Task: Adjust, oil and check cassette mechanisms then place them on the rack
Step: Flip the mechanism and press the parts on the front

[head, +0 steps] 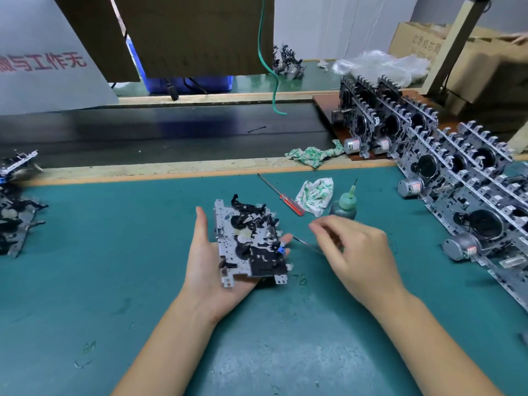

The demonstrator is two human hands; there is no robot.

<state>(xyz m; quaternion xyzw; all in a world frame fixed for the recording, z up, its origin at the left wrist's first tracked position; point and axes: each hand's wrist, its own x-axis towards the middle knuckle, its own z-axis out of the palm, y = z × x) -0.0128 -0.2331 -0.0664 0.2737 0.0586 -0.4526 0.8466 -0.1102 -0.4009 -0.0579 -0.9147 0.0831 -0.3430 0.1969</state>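
Note:
A cassette mechanism (248, 241), a grey metal plate with black plastic parts, lies in the palm of my left hand (205, 261), whose fingers curl round its far edge. My right hand (354, 252) hovers just to its right and pinches a thin metal tool (307, 243) whose tip points at the mechanism's right edge. A green oil bottle (344, 205) with a thin nozzle stands behind my right hand. The rack (463, 178) of finished mechanisms with motors runs along the right side.
A red-handled screwdriver (281, 195) and a white-green cloth (315, 195) lie on the green mat (114, 252). A second cloth (314, 154) sits by the wooden edge. More mechanisms (17, 212) are piled at far left. A dark conveyor belt (171, 130) runs behind.

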